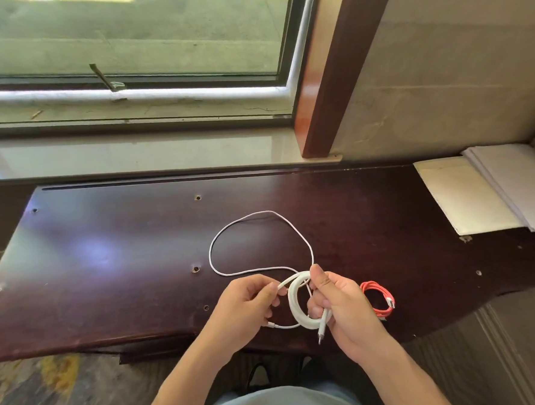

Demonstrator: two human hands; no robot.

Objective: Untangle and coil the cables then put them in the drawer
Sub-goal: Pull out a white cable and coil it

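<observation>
A white cable (297, 307) is partly wound into a small coil above the near edge of the dark wooden desk (107, 259). My right hand (341, 304) grips that coil, thumb on top, with a plug end hanging below the fingers. My left hand (250, 303) pinches a strand of the same cable just left of the coil. A loose loop of thin white cable (213, 252) lies spread on the desk beyond my hands. A coiled red cable (379, 298) rests on the desk just right of my right hand. No drawer is visible.
A stack of white papers and a folder (485, 192) sits at the desk's far right corner. A window sill (131, 154) runs behind the desk. Small screw holes dot the desk surface. Patterned floor shows at lower left.
</observation>
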